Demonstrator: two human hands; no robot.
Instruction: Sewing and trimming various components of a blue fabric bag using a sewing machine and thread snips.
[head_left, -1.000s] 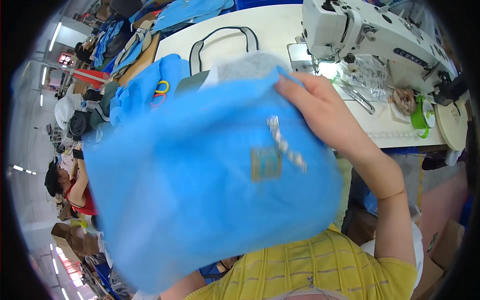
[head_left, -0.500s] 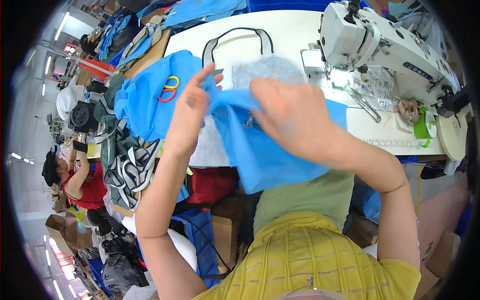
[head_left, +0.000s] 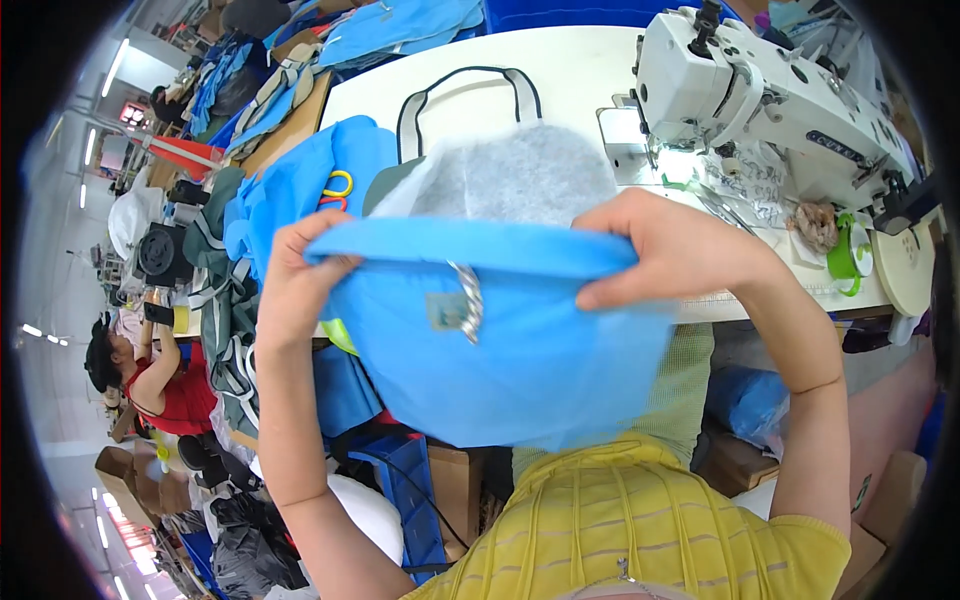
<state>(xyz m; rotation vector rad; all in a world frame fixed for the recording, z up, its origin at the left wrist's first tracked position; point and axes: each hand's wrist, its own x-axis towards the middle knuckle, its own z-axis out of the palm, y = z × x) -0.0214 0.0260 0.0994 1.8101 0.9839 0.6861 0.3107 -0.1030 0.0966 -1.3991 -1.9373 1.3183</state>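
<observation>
A blue fabric piece is stretched between my two hands above my lap, its upper edge folded over into a band. My left hand pinches the left end of that band, thumb in front. At the other end my right hand grips it between thumb and fingers. On the cloth's face are a small greyish square patch and a shiny silvery strip hanging from the band; I cannot tell what the strip is. Behind it, a fuzzy grey-white sheet lies on the table next to a grey strap loop with dark edges.
A white sewing machine stands at the right, with metal tweezers and a green tape measure or dispenser nearby. At left lie blue fabric, yellow-and-red-handled scissors and grey-edged straps. A co-worker in red is farther left.
My hands have moved apart, the left one leftward and down, the right one slightly right. The bunched blue cloth is now spread wide, with its front face and patch showing.
</observation>
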